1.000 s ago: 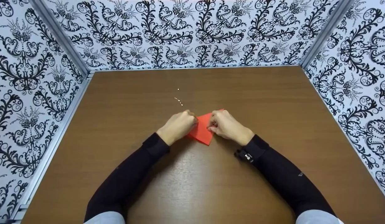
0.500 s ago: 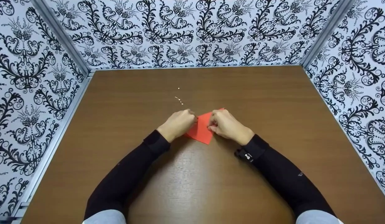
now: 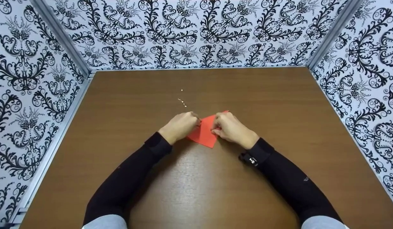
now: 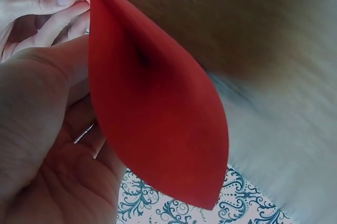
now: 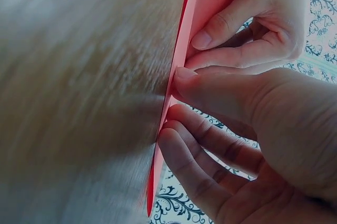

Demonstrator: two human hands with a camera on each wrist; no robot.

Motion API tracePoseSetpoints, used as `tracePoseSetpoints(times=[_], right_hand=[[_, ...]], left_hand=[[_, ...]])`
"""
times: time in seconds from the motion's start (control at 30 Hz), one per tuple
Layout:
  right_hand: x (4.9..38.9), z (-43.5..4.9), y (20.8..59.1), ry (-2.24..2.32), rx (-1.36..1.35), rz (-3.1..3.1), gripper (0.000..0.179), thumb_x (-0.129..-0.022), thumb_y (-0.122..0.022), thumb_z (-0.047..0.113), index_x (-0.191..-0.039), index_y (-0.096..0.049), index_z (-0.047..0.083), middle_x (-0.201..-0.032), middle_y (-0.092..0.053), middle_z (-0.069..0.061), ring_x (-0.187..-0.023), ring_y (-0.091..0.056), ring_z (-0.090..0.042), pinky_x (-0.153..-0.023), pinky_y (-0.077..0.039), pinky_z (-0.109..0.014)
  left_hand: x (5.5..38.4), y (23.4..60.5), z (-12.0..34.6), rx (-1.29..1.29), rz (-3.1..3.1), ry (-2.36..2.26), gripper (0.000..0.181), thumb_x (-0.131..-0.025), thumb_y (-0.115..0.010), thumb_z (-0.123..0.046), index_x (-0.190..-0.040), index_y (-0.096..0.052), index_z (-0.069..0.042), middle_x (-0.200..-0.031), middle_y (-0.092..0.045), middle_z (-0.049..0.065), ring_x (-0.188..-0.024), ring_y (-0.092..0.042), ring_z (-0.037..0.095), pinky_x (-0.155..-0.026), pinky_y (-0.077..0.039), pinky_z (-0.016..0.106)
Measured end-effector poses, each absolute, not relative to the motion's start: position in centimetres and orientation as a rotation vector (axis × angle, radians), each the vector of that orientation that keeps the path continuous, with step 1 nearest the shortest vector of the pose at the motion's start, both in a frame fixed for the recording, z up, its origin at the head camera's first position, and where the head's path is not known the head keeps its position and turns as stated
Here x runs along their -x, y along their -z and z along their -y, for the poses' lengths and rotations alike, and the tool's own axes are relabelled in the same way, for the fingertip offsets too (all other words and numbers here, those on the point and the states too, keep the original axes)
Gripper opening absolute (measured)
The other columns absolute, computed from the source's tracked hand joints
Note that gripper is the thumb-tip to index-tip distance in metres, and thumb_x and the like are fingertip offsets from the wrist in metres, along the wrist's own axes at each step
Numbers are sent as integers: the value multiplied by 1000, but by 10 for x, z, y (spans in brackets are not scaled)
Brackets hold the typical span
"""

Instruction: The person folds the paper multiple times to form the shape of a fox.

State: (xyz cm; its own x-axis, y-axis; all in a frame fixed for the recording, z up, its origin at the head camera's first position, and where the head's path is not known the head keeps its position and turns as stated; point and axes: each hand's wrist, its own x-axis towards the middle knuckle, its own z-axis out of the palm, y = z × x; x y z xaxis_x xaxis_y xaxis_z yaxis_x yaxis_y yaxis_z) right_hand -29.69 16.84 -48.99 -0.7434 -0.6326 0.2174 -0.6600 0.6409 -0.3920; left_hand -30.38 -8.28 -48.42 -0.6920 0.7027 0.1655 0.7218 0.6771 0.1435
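A folded sheet of red paper (image 3: 204, 135) lies near the middle of the wooden table, between both hands. My left hand (image 3: 183, 124) grips its left side with the fingers curled under. In the left wrist view the paper (image 4: 163, 129) bulges, its two layers apart at the end nearest that camera and meeting toward the far end. On the right side my right hand (image 3: 232, 128) pinches the edge between thumb and fingers. The right wrist view shows the paper (image 5: 205, 11) low along the tabletop, with the right thumb (image 5: 210, 84) on it close to the left thumb (image 5: 218, 27).
Small bright specks (image 3: 182, 102) show on the table (image 3: 196, 190) beyond the left hand. Black-and-white patterned walls (image 3: 196, 35) enclose the back and sides, with metal posts (image 3: 64, 38) at the corners.
The left hand has shifted very slightly left, and the near left edge of the paper reaches a little farther out below it. The right hand stays in place on the paper.
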Motion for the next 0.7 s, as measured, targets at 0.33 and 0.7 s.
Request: tracePoseSetpoints(times=[0.33, 0.7], right_hand=[[297, -169, 489, -685, -1099, 2801, 10, -100, -90, 5, -91, -89, 8, -102, -82, -11, -89, -78, -25, -77, -67, -40], [294, -170, 489, -706, -1103, 2785, 9, -101, -90, 4, -92, -90, 6, -100, -81, -12, -86, -77, -25, -73, -65, -37]], left_hand=[[299, 483, 91, 1160, 2754, 285, 17, -110, -78, -8, -96, -87, -4, -101, -85, 12, -96, -85, 33, -81, -72, 49], [299, 487, 102, 1188, 2733, 329, 18, -107, -77, 0, -92, -86, -4, -95, -83, 11, -91, -83, 31, -80, -71, 46]])
